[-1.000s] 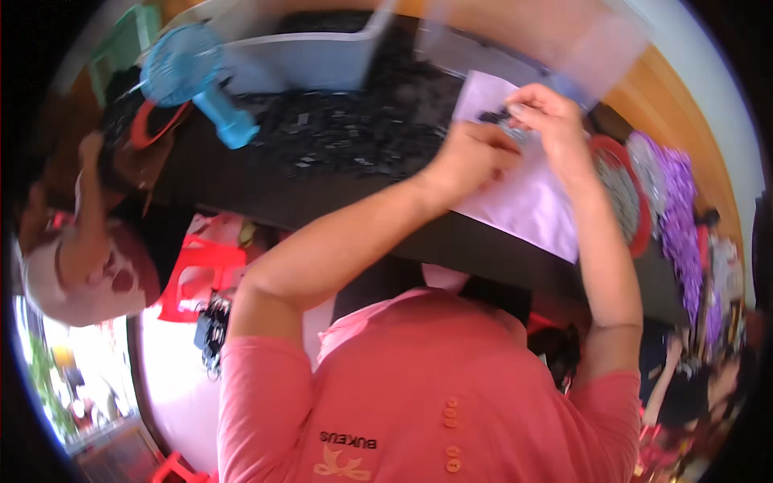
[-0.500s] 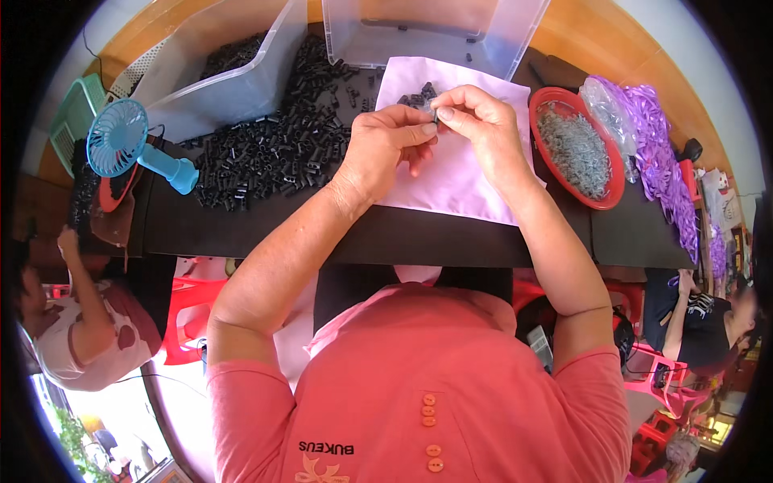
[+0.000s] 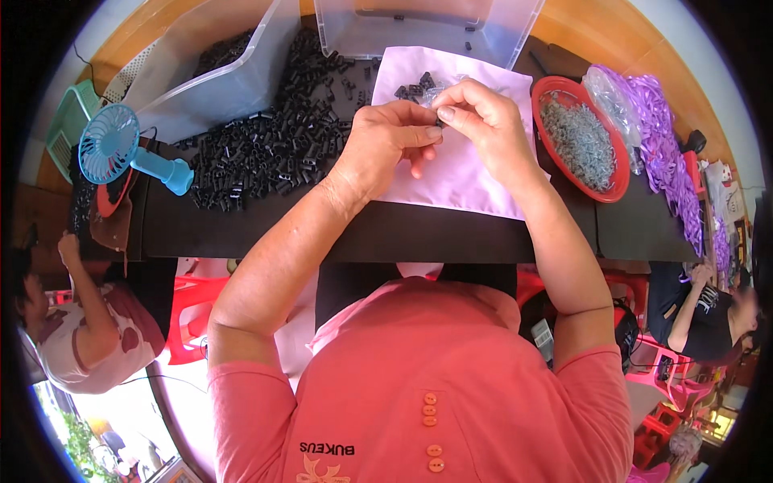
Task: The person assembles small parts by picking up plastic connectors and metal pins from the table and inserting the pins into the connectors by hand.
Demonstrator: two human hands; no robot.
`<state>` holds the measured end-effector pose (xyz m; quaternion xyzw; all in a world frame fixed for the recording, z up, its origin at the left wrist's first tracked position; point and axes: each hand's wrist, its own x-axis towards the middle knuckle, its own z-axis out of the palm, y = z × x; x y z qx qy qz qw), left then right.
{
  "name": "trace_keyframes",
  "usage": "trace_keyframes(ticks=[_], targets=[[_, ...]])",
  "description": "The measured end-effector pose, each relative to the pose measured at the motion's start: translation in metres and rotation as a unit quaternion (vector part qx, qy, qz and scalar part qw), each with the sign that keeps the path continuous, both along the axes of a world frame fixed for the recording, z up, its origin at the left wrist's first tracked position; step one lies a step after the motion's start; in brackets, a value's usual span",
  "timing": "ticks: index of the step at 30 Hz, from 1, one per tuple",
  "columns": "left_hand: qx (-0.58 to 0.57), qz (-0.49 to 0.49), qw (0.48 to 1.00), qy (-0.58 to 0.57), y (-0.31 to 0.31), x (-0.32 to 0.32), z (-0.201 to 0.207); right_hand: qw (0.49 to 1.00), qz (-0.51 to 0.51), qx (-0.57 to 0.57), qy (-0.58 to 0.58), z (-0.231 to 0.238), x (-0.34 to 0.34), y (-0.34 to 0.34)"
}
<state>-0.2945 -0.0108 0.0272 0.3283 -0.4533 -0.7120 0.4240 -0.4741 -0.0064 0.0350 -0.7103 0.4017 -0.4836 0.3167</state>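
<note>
Over a pink cloth [image 3: 483,197], my left hand [image 3: 390,141] and my right hand [image 3: 487,125] meet, thumbs and forefingers pinched close together. Between the fingertips shows a sliver of a small black piece [image 3: 440,123]; most of it is hidden by the fingers. Just beyond the hands, a few short black plastic pieces [image 3: 415,86] lie on the cloth, with some small clear or silvery bits beside them. Left of my left hand spreads a large heap of similar black plastic pieces [image 3: 266,157]. A red bowl [image 3: 620,181] of small silvery pieces [image 3: 580,141] stands right of my right hand.
Two clear plastic bins, one at the left [image 3: 233,92] and one at the back [image 3: 419,36], stand behind. A blue fan [image 3: 113,145] is at far left. Purple ribbons [image 3: 656,137] and a clear bag [image 3: 608,105] lie at right. Other people sit on both sides.
My hands stay pinched together over the cloth, with slight finger movement. The whole view has shifted a little, and the table things sit slightly higher in it.
</note>
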Motion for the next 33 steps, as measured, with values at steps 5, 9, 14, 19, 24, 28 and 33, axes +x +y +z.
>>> trace_keyframes(ticks=[5,9,14,19,24,28,33], targets=[[-0.018,0.028,0.999,-0.025,0.001,0.0,-0.003,0.984,-0.091,-0.125,0.085,-0.007,0.014,0.008],[-0.054,0.069,0.994,-0.064,0.006,-0.002,-0.002,0.959,-0.157,-0.201,0.124,-0.012,0.023,0.013],[-0.059,0.065,0.992,-0.096,0.006,0.003,0.003,0.973,-0.113,-0.182,0.087,-0.013,0.022,0.012],[-0.08,0.07,0.986,-0.128,0.005,0.001,0.0,0.946,-0.137,-0.252,0.15,-0.016,0.024,0.012],[-0.106,0.079,0.981,-0.142,0.005,0.002,0.0,0.998,-0.055,0.011,-0.041,-0.012,0.021,0.013],[-0.066,0.057,0.992,-0.092,0.001,0.004,0.003,0.998,-0.054,-0.001,-0.043,-0.012,0.018,0.011],[-0.019,0.039,0.998,-0.04,-0.003,0.01,0.004,0.999,-0.027,-0.021,-0.005,-0.005,0.014,0.014]])
